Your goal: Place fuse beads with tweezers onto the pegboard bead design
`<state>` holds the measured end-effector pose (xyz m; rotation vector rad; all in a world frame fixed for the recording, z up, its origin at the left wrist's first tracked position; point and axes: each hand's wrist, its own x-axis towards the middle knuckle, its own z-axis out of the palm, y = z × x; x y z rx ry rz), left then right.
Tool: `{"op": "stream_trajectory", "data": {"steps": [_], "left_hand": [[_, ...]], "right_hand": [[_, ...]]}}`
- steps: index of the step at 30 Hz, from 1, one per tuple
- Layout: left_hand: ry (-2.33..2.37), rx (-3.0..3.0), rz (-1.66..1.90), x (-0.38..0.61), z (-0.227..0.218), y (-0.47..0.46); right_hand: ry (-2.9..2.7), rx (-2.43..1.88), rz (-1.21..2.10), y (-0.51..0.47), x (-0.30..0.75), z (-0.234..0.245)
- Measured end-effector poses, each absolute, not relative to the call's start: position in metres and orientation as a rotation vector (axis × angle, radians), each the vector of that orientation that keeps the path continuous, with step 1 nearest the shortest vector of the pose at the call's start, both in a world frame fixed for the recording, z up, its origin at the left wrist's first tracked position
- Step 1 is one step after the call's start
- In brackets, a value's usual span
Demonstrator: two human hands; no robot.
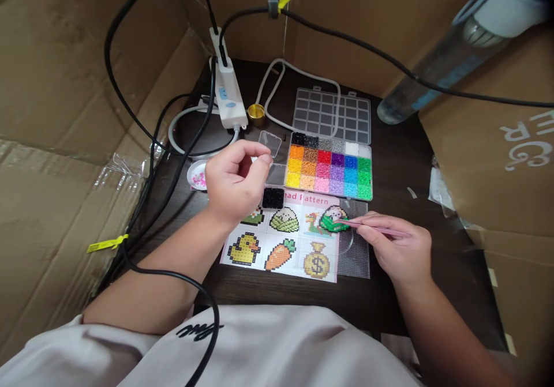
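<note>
Hands, two, bare, both above the counter (396, 171). Left hand (236, 182): raised left of the bead case, fingers curled, thumb brought close to the fingertips; whether anything tiny is pinched there, cannot be told. Right hand (400, 243): thumb and fingers closed round pink tweezers (351, 223), tips pointing left at the bead piece.

Bead piece (331, 223), one: green below, whitish above, dark outline. Location: at the upper right of the pattern sheet (302, 271), partly covering the dragon picture, its right side over the clear pegboard (358, 260). Whether it rests flat or sits slightly raised is unclear.

Bead case (320, 193), one: multicoloured compartments, clear gridded lid (332, 116) laid back behind it. Black beads (273, 196), one small box, at the sheet's top edge. White dish (189, 173), one, pink beads inside, just beside the left hand. Gold cup (256, 115), one, near the power strip (231, 96).

Step in hand, by judgement: close tweezer work on the bead piece, either setting a bead or adjusting one; the tips are too small to tell which. Next move, by judgement: calls for a light pinch and steady tips, so that neighbouring beads are not knocked askew.
</note>
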<state>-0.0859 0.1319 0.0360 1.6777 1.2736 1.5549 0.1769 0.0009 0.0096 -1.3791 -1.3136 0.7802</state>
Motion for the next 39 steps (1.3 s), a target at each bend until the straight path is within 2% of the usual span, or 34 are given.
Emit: {"op": "stream_trajectory", "data": {"steps": [9,17,29,39], "left_hand": [[1.266,1.732,1.558,-0.091,0.039,0.131],[1.266,1.725,1.568,-0.09,0.037,0.133],[1.278,1.761,1.539,-0.091,0.039,0.131],[1.239,1.772,1.56,-0.091,0.036,0.132]], "right_hand": [[-1.366,-1.469,0.557,0.06,0.148,0.036],[-1.277,-1.528,0.698,0.076,0.138,0.01],[-1.316,-1.512,0.791,0.074,0.14,0.01],[-1.372,-1.542,0.739,0.073,0.14,0.009]]}}
